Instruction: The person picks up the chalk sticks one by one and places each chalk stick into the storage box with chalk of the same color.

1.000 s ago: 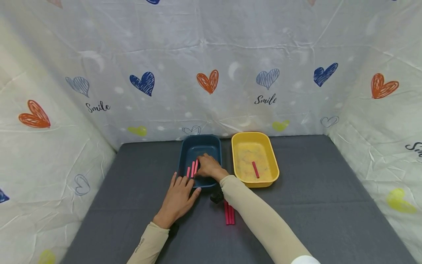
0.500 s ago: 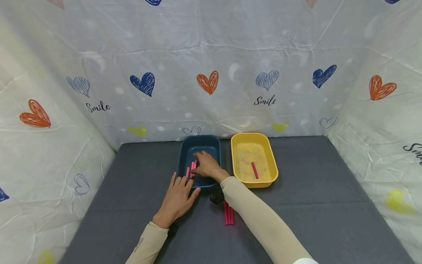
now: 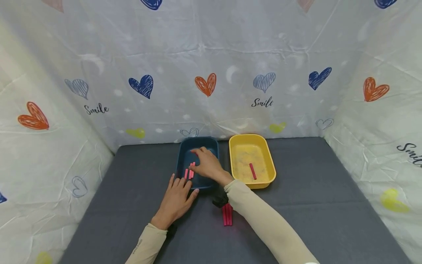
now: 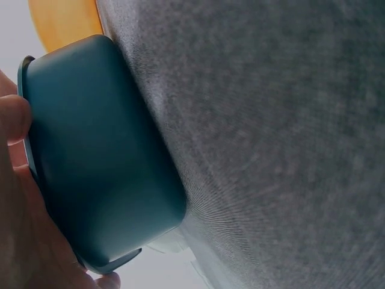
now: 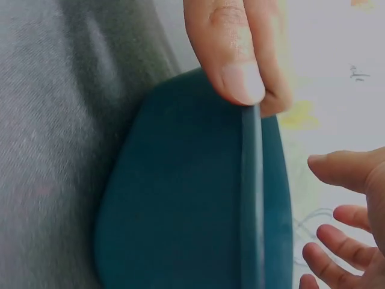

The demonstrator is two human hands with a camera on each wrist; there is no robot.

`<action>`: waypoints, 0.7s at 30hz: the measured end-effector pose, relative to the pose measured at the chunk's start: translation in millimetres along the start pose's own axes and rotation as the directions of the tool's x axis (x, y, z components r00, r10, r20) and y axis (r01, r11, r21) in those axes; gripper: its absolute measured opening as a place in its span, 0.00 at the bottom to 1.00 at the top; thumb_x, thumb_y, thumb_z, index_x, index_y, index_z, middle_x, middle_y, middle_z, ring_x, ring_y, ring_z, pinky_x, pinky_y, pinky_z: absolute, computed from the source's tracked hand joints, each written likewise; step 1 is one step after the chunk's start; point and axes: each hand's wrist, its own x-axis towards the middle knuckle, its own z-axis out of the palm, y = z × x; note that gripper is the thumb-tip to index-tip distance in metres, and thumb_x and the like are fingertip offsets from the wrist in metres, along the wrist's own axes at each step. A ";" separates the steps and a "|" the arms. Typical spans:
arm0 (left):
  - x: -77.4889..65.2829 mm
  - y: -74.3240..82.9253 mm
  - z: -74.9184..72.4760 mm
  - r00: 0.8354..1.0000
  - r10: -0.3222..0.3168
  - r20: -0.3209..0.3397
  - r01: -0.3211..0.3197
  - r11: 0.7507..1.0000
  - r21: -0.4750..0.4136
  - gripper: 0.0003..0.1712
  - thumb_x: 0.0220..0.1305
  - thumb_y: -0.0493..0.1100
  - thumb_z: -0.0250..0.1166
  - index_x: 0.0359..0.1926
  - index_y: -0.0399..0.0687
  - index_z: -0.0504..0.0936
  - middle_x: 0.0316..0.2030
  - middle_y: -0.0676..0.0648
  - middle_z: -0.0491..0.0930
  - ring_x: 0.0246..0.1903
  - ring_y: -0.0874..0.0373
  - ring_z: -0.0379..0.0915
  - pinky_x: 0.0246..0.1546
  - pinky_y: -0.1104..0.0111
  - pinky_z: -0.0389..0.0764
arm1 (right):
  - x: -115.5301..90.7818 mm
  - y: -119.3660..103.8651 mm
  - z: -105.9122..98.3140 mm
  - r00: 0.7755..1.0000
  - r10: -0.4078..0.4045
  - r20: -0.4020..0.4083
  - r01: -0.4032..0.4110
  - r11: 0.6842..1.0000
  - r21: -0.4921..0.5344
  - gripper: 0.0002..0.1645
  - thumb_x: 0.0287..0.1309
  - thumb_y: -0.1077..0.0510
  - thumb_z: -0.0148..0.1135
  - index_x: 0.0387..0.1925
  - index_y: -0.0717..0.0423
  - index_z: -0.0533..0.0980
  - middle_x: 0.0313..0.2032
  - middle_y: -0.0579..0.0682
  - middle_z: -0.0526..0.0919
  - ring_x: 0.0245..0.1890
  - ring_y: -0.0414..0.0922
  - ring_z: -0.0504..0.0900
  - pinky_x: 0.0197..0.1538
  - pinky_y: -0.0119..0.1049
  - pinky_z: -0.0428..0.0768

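A dark teal plastic tray (image 3: 202, 143) stands at the back of the table, with several short pink sticks (image 3: 192, 170) lying in its left half. My left hand (image 3: 174, 201) grips the tray's front-left rim; in the right wrist view its thumb (image 5: 240, 84) presses the outside while fingers lie behind the rim. Over the tray's inside hovers my right hand (image 3: 209, 165), thumb and fingers spread, nothing between them, its thumb close to the sticks. In the right wrist view that hand's fingers (image 5: 337, 241) are parted beyond the rim.
Right of the teal tray is a yellow tray (image 3: 271, 172) with one dark pink stick (image 3: 252, 171) in it. Several pink sticks (image 3: 227, 216) lie side by side on the grey cloth in front, partly under the right forearm. A printed curtain (image 3: 207, 55) closes off the back and sides.
My right hand has let go of a pink stick and spread its fingers, lifting slightly. Two of the sticks now lie closer together. The left hand keeps its place on the rim.
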 end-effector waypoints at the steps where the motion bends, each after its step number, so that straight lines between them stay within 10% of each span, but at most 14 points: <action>1: -0.1 0.0 0.2 1.000 -0.001 -0.001 0.001 1.000 0.001 0.24 0.71 0.59 0.55 0.48 0.44 0.79 0.42 0.43 0.76 0.47 0.46 0.70 0.71 0.40 0.56 | -1.9 0.6 -2.0 1.000 -0.002 -0.013 0.002 1.000 -0.002 0.37 0.60 0.42 0.66 0.68 0.46 0.68 0.58 0.50 0.74 0.55 0.46 0.77 0.54 0.43 0.80; 21: -1.4 -0.2 0.2 1.000 -0.006 -0.004 0.006 1.000 -0.004 0.23 0.70 0.59 0.56 0.48 0.43 0.78 0.42 0.43 0.76 0.47 0.46 0.71 0.70 0.40 0.57 | -41.1 19.8 -42.6 0.971 -0.088 -0.222 0.081 0.996 -0.038 0.34 0.58 0.45 0.67 0.64 0.49 0.70 0.54 0.51 0.77 0.52 0.48 0.77 0.55 0.44 0.79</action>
